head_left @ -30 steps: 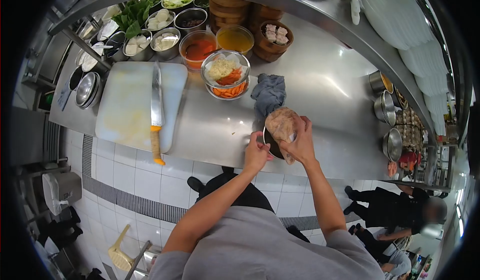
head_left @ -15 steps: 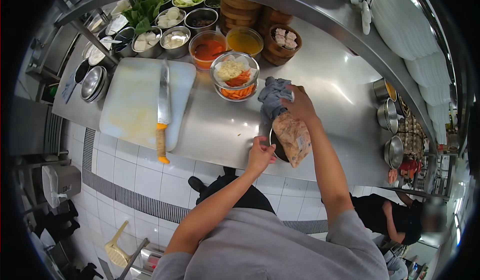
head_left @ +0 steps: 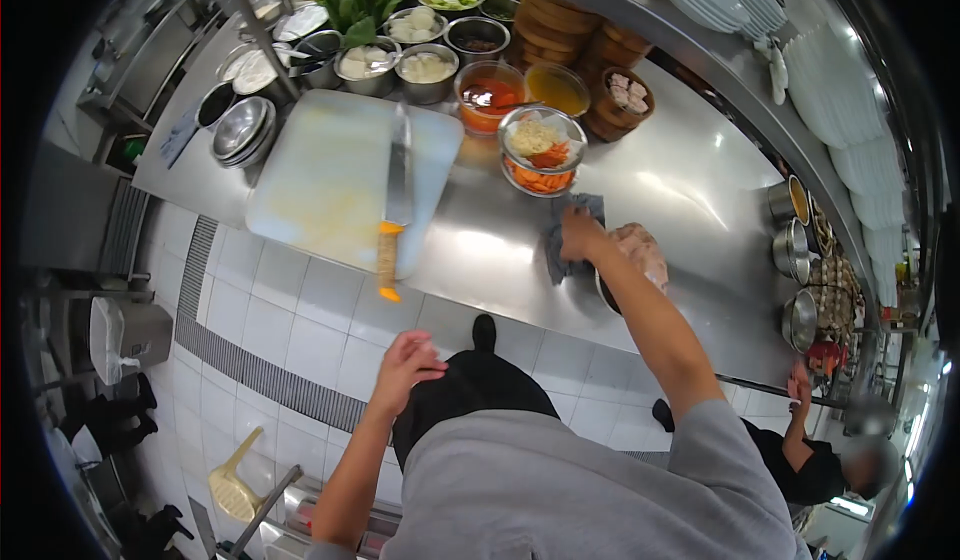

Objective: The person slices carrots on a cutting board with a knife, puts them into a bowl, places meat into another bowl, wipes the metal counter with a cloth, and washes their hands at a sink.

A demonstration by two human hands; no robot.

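Observation:
My right hand (head_left: 582, 232) is closed on a grey-blue cloth (head_left: 560, 258) lying on the steel counter. Beside it, partly behind my right forearm, a pale pinkish-brown lump (head_left: 640, 248), possibly meat, rests in a metal bowl (head_left: 604, 292) of which only the rim shows. My left hand (head_left: 405, 370) hovers off the counter's front edge, over the floor, its fingers loosely bent and apart with nothing in them. Just beyond the cloth stands a metal bowl (head_left: 546, 182) of orange shreds, topped by another of pale and orange shreds.
On a white cutting board (head_left: 315, 185) lies a large knife (head_left: 398, 175), handle past the front edge. Ingredient bowls (head_left: 427, 72), soup-like tubs (head_left: 490, 95) and bamboo steamers (head_left: 617, 105) line the back. Plates (head_left: 830, 90) fill the right shelf. Another person (head_left: 805, 460) stands at right.
The view has shifted. My right hand has drawn the cloth away from the lump, toward the front edge and left. My left hand has left the bowl's rim and pulled back leftward.

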